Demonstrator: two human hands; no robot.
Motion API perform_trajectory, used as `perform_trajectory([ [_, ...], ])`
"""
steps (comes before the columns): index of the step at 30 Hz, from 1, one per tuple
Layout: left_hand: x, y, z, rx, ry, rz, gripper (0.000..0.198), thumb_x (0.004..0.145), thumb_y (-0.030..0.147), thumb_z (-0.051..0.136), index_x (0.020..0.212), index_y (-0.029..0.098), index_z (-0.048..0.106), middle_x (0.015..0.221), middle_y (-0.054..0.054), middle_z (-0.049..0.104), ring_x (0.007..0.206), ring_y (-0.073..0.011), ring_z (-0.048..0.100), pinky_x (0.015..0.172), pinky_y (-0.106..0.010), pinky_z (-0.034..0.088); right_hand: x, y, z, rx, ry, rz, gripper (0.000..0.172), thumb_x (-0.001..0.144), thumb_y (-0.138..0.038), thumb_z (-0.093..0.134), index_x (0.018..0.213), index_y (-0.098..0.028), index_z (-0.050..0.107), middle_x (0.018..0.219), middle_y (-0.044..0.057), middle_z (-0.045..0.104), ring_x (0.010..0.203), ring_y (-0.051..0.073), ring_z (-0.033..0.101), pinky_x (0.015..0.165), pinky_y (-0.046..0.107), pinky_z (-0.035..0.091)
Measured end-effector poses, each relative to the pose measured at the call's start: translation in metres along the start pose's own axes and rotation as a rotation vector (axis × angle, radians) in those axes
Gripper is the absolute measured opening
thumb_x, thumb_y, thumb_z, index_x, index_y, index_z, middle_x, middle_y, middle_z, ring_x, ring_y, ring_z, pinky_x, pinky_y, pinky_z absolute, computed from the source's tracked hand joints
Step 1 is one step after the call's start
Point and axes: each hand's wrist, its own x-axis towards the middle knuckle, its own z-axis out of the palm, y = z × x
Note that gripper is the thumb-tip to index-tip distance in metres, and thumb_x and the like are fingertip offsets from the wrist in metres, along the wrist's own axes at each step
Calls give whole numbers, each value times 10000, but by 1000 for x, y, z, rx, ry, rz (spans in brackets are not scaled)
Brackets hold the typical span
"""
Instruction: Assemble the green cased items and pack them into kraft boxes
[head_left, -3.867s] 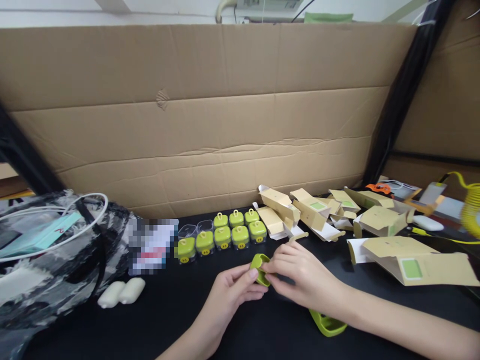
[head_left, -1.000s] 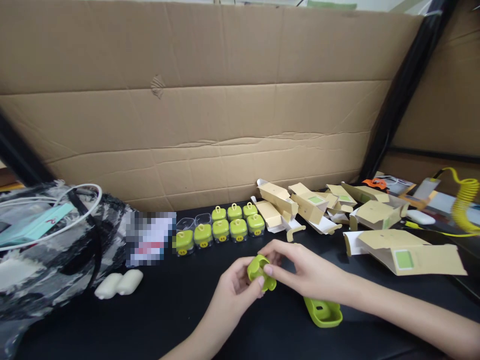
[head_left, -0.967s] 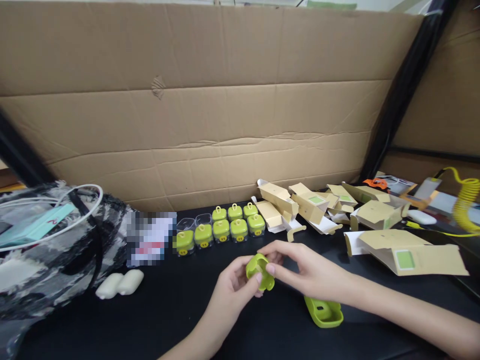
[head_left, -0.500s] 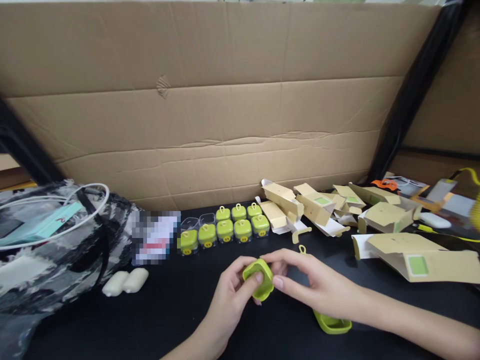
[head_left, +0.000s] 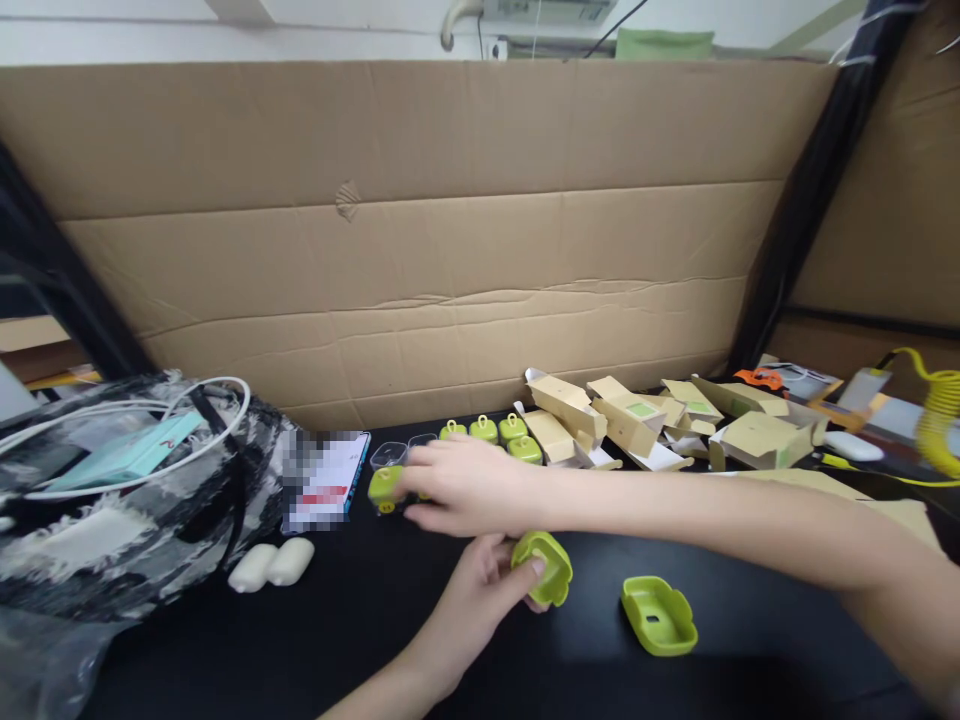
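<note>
My left hand (head_left: 499,580) holds a lime-green shallow plastic shell (head_left: 551,568) with a wavy rim, thumb pressed inside it. My right hand (head_left: 457,485) stretches across above the left, its fingers apart over a row of small clear boxes with green lids. Its fingertips are beside the leftmost green-lidded box (head_left: 386,487); whether they touch it I cannot tell. The hand hides several boxes of the row. A second green shell (head_left: 660,617), with a small hole in its floor, lies on the black table at right.
Opened cardboard boxes (head_left: 630,415) lie in a pile at the back right. Two cream oval pieces (head_left: 271,565) are at left, near a patterned bag (head_left: 142,500) and a blurred packet (head_left: 326,480). A tall cardboard panel (head_left: 450,240) stands behind; a yellow coiled cord (head_left: 941,420) hangs at right.
My right hand has left the shell in my left hand and moved left and away to the row of boxes. The shell on the table is now uncovered. The view has tilted up slightly.
</note>
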Motion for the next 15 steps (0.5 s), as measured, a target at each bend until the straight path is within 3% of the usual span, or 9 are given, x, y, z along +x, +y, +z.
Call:
perform_trajectory([
  [3, 0, 2, -2, 46, 7, -32, 341, 718, 357, 707, 953, 138, 595, 717, -44, 693, 632, -180, 627, 600, -297, 509, 61, -12, 26, -43, -100, -107, 228, 844, -211, 551, 1052, -130, 600, 1096, 135, 602, 996, 274, 578, 803, 391, 470],
  [6, 0, 4, -1, 78, 12, -27, 278, 727, 366, 695, 851, 125, 633, 687, -46, 684, 597, -160, 610, 603, -285, 505, 96, -23, 49, -35, -188, -192, 295, 838, -230, 579, 1129, -187, 564, 1148, 102, 586, 1036, 248, 571, 805, 344, 477],
  [10, 0, 1, -2, 73, 17, -44, 292, 724, 405, 683, 780, 119, 673, 746, -70, 701, 611, -168, 627, 592, -280, 501, 110, -33, 68, -19, -214, -266, 273, 831, -179, 591, 1099, -175, 541, 1225, 79, 554, 1064, 233, 556, 836, 319, 466],
  [15, 1, -6, -6, 38, 27, -85, 307, 692, 385, 715, 831, 111, 700, 699, -73, 717, 606, -193, 651, 609, -309, 508, 103, -30, 69, 55, -209, -241, 224, 777, -205, 654, 949, -185, 512, 961, 38, 670, 853, 202, 631, 656, 271, 491],
])
